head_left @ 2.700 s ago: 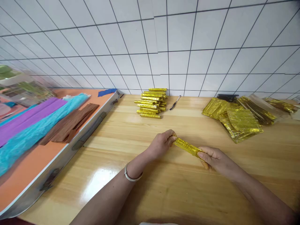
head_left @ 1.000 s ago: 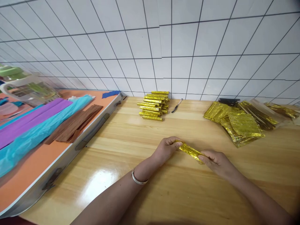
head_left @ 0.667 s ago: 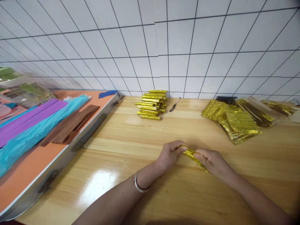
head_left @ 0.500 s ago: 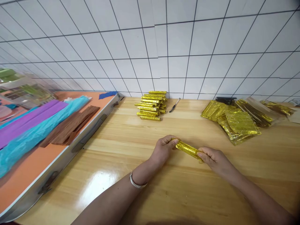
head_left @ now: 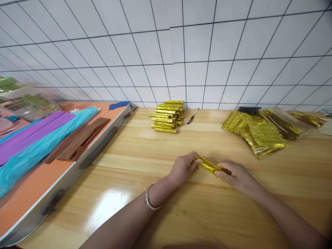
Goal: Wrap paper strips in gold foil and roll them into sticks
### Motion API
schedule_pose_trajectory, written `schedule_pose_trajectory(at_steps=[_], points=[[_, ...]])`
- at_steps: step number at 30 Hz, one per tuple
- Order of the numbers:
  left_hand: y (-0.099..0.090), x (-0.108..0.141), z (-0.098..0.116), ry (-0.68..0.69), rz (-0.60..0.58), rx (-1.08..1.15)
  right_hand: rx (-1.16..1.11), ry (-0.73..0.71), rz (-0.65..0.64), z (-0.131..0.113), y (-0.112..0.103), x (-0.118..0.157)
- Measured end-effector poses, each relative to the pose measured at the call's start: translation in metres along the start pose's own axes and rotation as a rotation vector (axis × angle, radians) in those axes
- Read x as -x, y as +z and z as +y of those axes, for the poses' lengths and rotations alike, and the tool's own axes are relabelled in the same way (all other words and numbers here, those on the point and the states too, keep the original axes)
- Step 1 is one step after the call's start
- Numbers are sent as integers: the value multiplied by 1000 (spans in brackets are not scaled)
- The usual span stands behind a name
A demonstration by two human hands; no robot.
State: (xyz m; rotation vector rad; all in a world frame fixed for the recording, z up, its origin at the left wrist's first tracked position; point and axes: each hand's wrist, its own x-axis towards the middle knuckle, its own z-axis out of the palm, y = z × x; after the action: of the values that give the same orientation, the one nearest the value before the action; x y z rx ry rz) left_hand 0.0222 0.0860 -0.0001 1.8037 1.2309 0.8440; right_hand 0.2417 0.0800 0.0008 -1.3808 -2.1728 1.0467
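Note:
A strip of shiny gold foil, partly rolled into a narrow tube, spans the gap between my hands above the wooden table. My left hand pinches its left end between thumb and fingers. At the other end, my right hand grips the foil with the thumb along its near side. Fingers cover both ends of the roll. Beyond my hands, a stack of gold foil rolls lies by the wall. Flat gold foil sheets are heaped at the right.
A pen lies right of the stack. On the left, a metal-edged orange board carries brown crepe paper, turquoise paper, purple paper and a clear plastic box. The tiled wall rises behind the table.
The foil has become narrower between my hands. My left hand has shifted slightly right, its fingers turned over the strip, and my right thumb has moved along the foil.

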Motion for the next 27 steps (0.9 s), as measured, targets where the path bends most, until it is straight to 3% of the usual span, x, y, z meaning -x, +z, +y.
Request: schedule_pose_trajectory(at_steps=[5, 10, 17, 24, 27], points=[[16, 8, 9, 100, -68, 81, -142, 34, -124, -6, 13, 2], [3, 5, 9, 8, -114, 111, -380, 98, -240, -10, -1, 8], [-9, -4, 0, -70, -59, 235, -428, 131, -210, -10, -13, 9], [-22, -7, -8, -136, -373, 497, -452, 184, -194, 2, -10, 8], [-25, -8, -9, -163, -391, 547, -487, 197, -168, 3, -12, 7]])
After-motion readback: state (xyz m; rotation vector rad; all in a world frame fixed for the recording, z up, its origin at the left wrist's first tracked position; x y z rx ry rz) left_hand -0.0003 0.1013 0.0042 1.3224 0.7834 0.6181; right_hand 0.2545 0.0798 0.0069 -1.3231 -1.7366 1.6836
